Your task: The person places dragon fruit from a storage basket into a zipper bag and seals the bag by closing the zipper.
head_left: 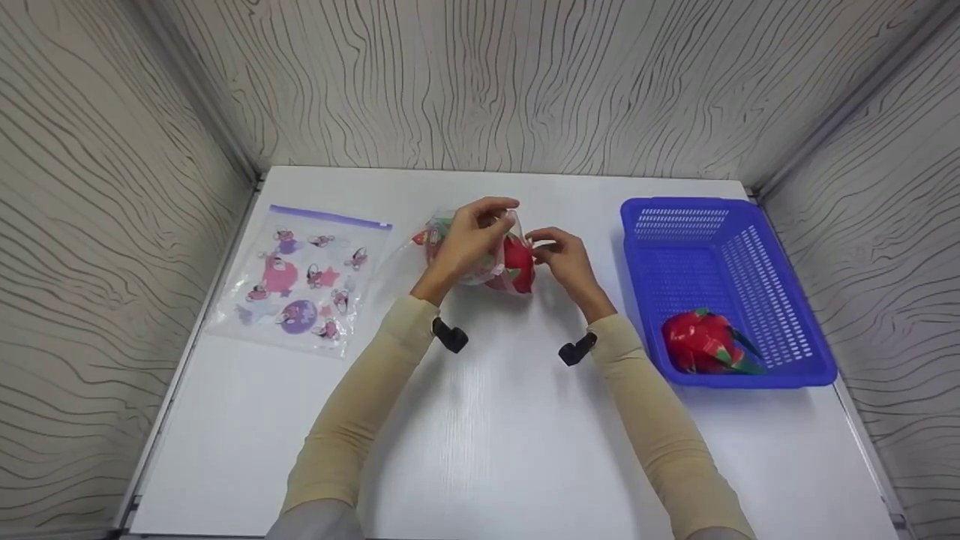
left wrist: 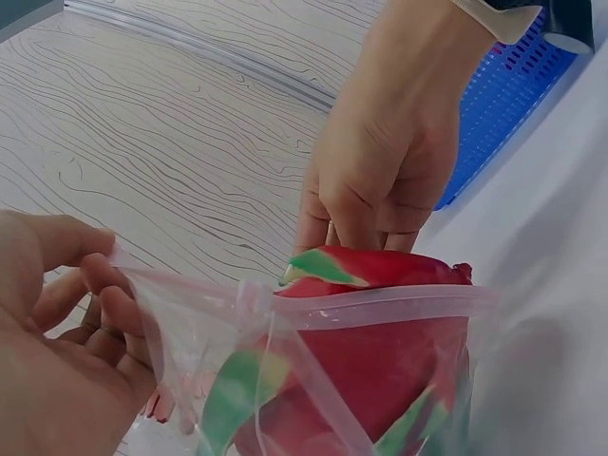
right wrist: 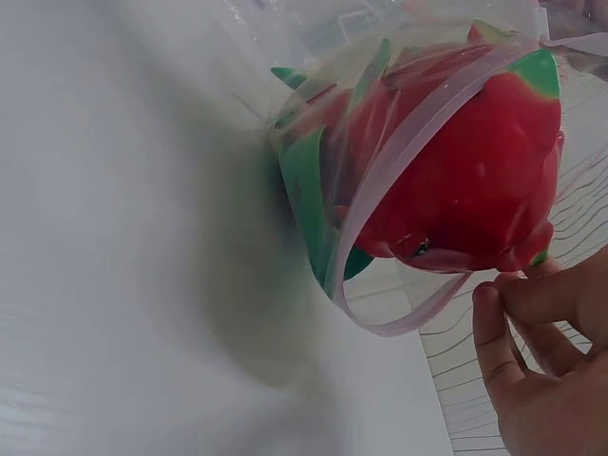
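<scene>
A red toy dragon fruit (head_left: 520,264) with green leaf tips lies mostly inside a clear zip bag (right wrist: 404,157), its rounded end showing at the pink-rimmed mouth. My left hand (head_left: 471,238) pinches the rim of the bag; the left wrist view shows this left hand (left wrist: 71,323) drawing the rim out to one side. At the mouth's far side is my right hand (head_left: 568,262). In the right wrist view, the thumb and fingers of the right hand (right wrist: 556,347) pinch the bag's rim close to the fruit's tip; the contact is partly hidden.
A blue plastic basket (head_left: 637,281) stands on the right of the white table (head_left: 480,435), with another red dragon fruit (head_left: 697,341) in its near part. On the left lies a flat printed zip bag (head_left: 300,281) with a purple zip strip. Patterned walls enclose the table's back and sides.
</scene>
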Demonstrator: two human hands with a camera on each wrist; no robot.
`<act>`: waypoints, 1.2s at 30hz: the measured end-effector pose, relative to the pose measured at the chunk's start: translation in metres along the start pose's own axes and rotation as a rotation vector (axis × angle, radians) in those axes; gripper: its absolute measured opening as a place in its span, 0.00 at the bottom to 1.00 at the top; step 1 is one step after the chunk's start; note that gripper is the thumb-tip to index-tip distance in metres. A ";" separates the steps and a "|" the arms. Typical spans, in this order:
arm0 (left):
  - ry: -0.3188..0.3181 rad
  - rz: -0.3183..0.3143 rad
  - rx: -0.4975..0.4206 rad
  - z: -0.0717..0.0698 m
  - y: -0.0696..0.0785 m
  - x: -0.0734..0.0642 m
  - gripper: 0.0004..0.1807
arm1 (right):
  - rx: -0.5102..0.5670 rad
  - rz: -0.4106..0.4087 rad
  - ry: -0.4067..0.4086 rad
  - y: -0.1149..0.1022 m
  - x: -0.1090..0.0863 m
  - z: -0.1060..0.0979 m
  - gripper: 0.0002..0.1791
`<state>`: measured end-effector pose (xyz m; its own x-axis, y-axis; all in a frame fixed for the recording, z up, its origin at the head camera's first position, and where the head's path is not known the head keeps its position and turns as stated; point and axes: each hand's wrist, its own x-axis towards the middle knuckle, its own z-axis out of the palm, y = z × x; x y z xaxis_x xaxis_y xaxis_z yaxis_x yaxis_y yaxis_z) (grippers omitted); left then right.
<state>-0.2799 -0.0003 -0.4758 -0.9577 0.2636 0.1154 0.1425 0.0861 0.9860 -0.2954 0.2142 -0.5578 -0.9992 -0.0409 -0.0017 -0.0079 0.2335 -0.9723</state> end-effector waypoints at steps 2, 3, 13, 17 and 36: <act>0.002 0.000 0.001 0.000 0.000 0.000 0.16 | -0.023 -0.013 0.008 0.000 0.001 0.001 0.17; 0.004 0.001 0.003 0.000 0.000 0.000 0.16 | -0.034 -0.016 0.009 0.000 0.001 0.001 0.16; -0.006 0.021 -0.029 -0.002 -0.001 -0.001 0.15 | -0.171 -0.049 0.043 0.000 0.003 0.006 0.13; -0.019 0.043 -0.041 -0.003 -0.002 -0.001 0.16 | -0.217 -0.061 0.027 0.002 0.004 0.008 0.16; 0.040 0.018 -0.032 -0.011 0.001 -0.001 0.16 | -0.185 -0.101 -0.047 0.006 0.003 0.006 0.14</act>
<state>-0.2812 -0.0108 -0.4740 -0.9643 0.2264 0.1375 0.1528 0.0511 0.9869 -0.2983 0.2093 -0.5650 -0.9900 -0.1174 0.0785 -0.1195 0.3999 -0.9087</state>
